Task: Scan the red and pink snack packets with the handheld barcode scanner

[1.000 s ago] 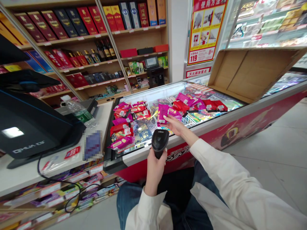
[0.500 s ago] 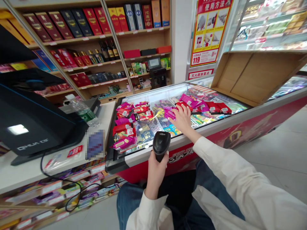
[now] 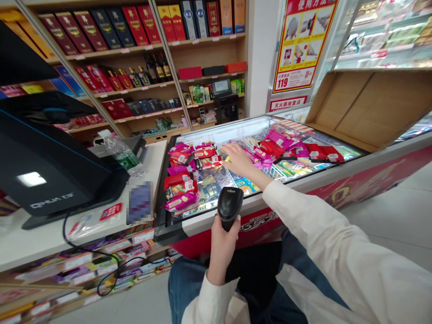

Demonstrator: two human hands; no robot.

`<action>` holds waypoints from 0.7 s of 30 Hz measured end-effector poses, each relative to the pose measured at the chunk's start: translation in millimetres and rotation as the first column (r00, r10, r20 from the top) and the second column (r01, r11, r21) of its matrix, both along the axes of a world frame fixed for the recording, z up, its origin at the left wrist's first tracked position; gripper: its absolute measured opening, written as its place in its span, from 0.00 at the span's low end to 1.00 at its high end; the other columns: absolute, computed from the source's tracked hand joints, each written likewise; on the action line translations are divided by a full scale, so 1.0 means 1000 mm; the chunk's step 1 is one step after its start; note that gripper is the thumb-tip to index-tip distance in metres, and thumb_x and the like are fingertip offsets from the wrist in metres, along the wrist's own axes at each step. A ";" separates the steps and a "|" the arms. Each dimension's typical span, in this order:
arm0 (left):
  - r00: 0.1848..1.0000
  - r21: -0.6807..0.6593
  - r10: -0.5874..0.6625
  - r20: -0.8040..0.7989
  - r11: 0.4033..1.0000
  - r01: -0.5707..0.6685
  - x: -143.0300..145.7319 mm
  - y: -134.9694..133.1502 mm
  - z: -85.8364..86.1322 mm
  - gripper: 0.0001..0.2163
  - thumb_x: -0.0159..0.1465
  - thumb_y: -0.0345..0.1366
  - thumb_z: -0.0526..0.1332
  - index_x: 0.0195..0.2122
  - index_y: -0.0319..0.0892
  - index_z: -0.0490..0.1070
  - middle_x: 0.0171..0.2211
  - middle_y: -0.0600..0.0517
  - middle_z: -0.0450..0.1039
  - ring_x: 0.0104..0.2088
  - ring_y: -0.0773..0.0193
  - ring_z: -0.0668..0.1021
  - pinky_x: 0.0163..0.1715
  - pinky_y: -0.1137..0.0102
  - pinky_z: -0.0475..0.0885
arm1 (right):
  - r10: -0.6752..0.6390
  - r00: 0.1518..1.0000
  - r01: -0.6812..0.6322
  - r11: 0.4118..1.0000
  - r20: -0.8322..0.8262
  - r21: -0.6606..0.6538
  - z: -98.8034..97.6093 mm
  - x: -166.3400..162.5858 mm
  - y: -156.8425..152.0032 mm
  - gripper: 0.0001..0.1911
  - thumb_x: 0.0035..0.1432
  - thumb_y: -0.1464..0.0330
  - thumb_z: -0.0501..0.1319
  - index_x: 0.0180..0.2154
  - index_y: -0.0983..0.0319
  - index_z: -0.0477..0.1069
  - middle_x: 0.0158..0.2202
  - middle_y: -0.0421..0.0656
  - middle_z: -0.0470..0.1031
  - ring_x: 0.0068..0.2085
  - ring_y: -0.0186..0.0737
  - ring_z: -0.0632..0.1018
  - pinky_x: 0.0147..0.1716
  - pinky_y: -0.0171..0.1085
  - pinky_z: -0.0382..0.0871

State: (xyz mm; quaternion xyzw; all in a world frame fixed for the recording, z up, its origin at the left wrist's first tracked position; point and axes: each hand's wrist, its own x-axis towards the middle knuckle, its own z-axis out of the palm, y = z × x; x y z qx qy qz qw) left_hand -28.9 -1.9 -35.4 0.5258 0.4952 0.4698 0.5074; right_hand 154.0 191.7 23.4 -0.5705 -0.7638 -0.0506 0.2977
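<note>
My left hand is closed around the handle of a black barcode scanner, held upright in front of the freezer's near edge. My right hand reaches over the glass lid of the chest freezer, fingers stretched flat and apart, holding nothing. It lies between two groups of snack packets: a red and magenta pile at the left and another pile at the right. The nearest packets are magenta ones just right of my fingers.
A black register screen stands on the white counter at left, with a water bottle behind it. An open cardboard box rests on the freezer's right end. Shelves of boxed liquor fill the back wall.
My right hand held a magenta packet near the scanner, carried it to the right pile, let go, and has now swung left, empty and flat. The scanner stays in my left hand.
</note>
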 end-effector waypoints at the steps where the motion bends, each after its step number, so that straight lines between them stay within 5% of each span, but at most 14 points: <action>1: 1.000 0.005 0.006 0.002 1.000 -0.006 -0.002 0.000 -0.001 0.16 0.61 0.49 0.71 0.38 0.43 0.71 0.21 0.58 0.70 0.19 0.67 0.70 0.23 0.71 0.66 | 0.048 0.999 -0.048 0.998 -0.006 -0.034 0.003 -0.012 0.010 0.32 0.71 0.64 0.63 0.72 0.65 0.66 0.74 0.58 0.66 0.73 0.61 0.67 0.73 0.58 0.59; 8: 0.994 0.034 0.108 -0.016 0.994 -0.107 -0.022 -0.002 -0.019 0.18 0.62 0.52 0.71 0.38 0.42 0.72 0.21 0.57 0.71 0.20 0.66 0.72 0.23 0.71 0.66 | 0.120 0.993 -0.117 0.984 0.014 -0.137 0.012 -0.067 0.060 0.33 0.70 0.69 0.65 0.73 0.64 0.63 0.72 0.59 0.68 0.72 0.60 0.68 0.70 0.57 0.63; 13: 0.992 0.037 0.122 -0.016 0.992 -0.122 -0.024 -0.003 -0.019 0.19 0.61 0.53 0.71 0.36 0.43 0.72 0.20 0.57 0.70 0.19 0.66 0.72 0.23 0.71 0.66 | 0.079 0.997 -0.079 0.982 -0.005 -0.172 0.017 -0.064 0.063 0.25 0.69 0.72 0.65 0.66 0.63 0.70 0.62 0.60 0.77 0.65 0.62 0.75 0.65 0.59 0.68; 16: 0.993 0.041 0.116 -0.012 0.993 -0.115 -0.020 -0.005 -0.016 0.18 0.61 0.52 0.71 0.36 0.43 0.72 0.20 0.57 0.71 0.19 0.66 0.72 0.23 0.71 0.67 | 0.059 0.981 -0.082 0.990 -0.185 -0.117 0.014 -0.049 0.051 0.24 0.69 0.72 0.64 0.65 0.63 0.69 0.61 0.59 0.78 0.61 0.61 0.78 0.64 0.58 0.70; 18: 0.995 0.041 0.102 -0.003 0.994 -0.101 -0.017 -0.005 -0.014 0.18 0.62 0.52 0.71 0.36 0.43 0.71 0.21 0.57 0.72 0.19 0.66 0.72 0.23 0.71 0.67 | 0.040 0.897 -0.096 0.990 -0.440 -0.107 0.005 -0.037 0.038 0.24 0.66 0.70 0.66 0.62 0.63 0.69 0.58 0.56 0.80 0.58 0.58 0.81 0.61 0.56 0.73; 21: 0.997 0.045 0.074 0.017 0.996 -0.075 -0.010 -0.004 -0.008 0.18 0.62 0.51 0.71 0.37 0.43 0.70 0.21 0.58 0.71 0.19 0.66 0.72 0.23 0.71 0.66 | 0.052 0.597 -0.245 0.962 -0.801 -0.119 -0.017 -0.018 0.011 0.23 0.59 0.66 0.70 0.55 0.60 0.71 0.52 0.51 0.83 0.53 0.53 0.84 0.57 0.53 0.77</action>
